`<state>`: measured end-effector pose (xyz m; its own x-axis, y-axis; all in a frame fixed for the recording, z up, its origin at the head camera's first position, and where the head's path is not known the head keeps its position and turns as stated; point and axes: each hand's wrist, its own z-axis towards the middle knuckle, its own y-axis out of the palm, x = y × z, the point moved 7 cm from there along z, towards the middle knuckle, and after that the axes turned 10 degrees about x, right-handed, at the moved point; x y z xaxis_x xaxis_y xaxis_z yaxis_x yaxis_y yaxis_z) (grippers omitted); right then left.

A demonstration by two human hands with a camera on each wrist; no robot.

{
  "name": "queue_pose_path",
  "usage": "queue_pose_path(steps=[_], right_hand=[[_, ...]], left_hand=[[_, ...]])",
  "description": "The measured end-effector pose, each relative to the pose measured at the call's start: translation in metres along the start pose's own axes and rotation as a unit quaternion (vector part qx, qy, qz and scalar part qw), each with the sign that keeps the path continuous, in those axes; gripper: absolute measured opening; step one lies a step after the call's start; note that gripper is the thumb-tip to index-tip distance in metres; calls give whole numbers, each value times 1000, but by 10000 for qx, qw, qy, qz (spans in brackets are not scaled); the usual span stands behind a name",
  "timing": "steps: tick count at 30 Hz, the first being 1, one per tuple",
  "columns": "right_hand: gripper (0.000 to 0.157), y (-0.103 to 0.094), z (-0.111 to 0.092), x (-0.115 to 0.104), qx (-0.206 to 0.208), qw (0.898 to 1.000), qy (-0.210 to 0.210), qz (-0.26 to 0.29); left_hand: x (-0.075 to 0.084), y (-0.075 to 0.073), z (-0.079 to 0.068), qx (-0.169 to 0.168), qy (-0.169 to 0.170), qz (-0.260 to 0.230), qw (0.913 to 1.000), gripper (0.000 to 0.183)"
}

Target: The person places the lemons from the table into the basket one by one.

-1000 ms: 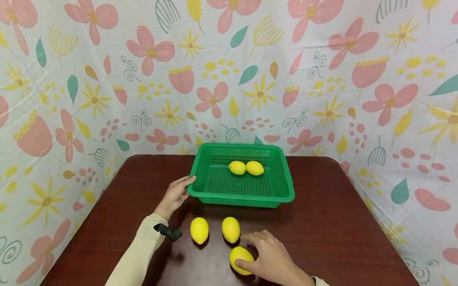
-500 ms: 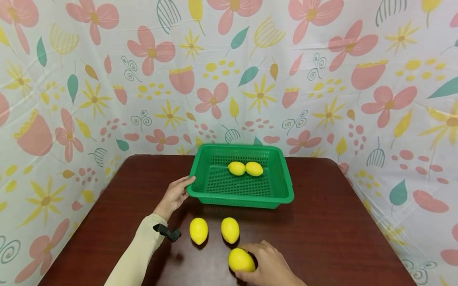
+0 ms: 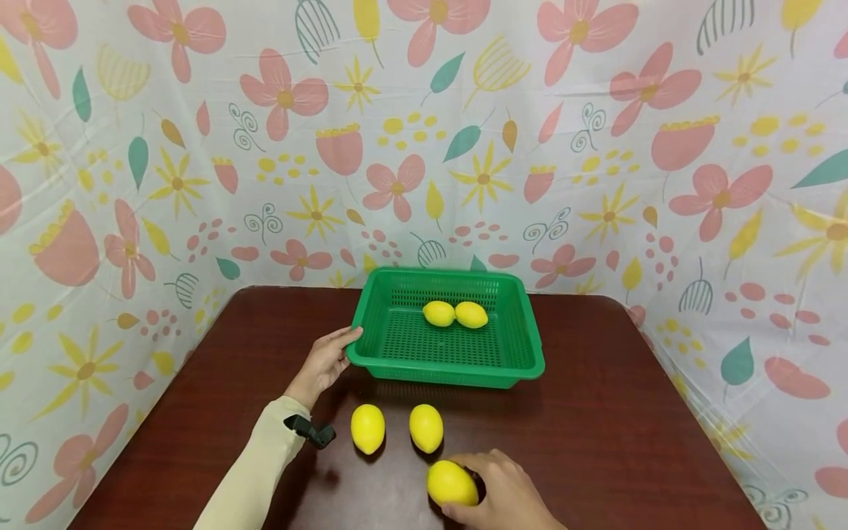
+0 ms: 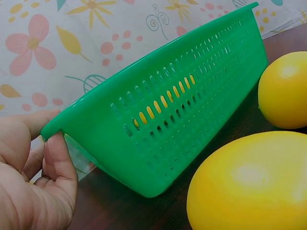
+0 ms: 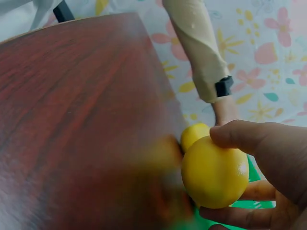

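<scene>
A green plastic basket (image 3: 440, 375) with slotted walls stands toward the back of the table. My left hand (image 3: 323, 366) holds its near left corner, thumb and fingers pinching the rim in the left wrist view. Inside it, two lemons lie end to end, a left one (image 3: 439, 314) and a right one (image 3: 472, 316). In front of the basket are two more, a left lemon (image 3: 367, 428) and a right lemon (image 3: 426, 428). Nearest the front, my right hand (image 3: 509, 492) grips a lemon (image 5: 216, 175) between thumb and fingers; the palm side partly hides behind the fruit.
The dark reddish-brown table (image 3: 616, 412) carries everything. A flower-printed cloth (image 3: 424, 147) hangs behind and at both sides, close to the table's edges. A black wrist strap (image 3: 310, 429) sits on my left sleeve (image 3: 258, 456).
My right fingers have closed around the front lemon, the forefinger drawing back from beside the right table lemon. The held lemon has shifted and turned slightly. My left hand and the basket stay put.
</scene>
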<state>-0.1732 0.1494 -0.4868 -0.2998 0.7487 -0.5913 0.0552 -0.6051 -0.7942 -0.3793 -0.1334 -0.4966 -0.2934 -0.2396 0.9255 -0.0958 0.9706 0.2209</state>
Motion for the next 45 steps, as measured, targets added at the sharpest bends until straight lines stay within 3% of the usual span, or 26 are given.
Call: queue_pose_path(steps=[5,11,15,22,28,36,45], right_hand=[[56,-24,1,-6,424,9989,-140,-160],[52,-66,11,-23,1075,9910,-774,-191],[54,-93,22,-31,1148,9871,-1067,-319],[57,-134,62,-34,821,9883,-1186,-504],[57,-155,104,-26,445,9892,-1280,-562],[62,-167,150,-5,-6,9883,-1323,-755],[61,-166,193,20,-628,9878,-1269,-655]], left_hand=[[0,1,0,-5,-3,7,10000,58],[2,1,1,-77,23,17,10000,59],[1,1,1,-57,-11,47,10000,58],[1,0,0,27,-41,53,10000,58],[1,-1,0,59,-14,30,10000,60],[-2,0,3,38,-7,3,10000,59],[0,0,1,25,46,1,10000,60]])
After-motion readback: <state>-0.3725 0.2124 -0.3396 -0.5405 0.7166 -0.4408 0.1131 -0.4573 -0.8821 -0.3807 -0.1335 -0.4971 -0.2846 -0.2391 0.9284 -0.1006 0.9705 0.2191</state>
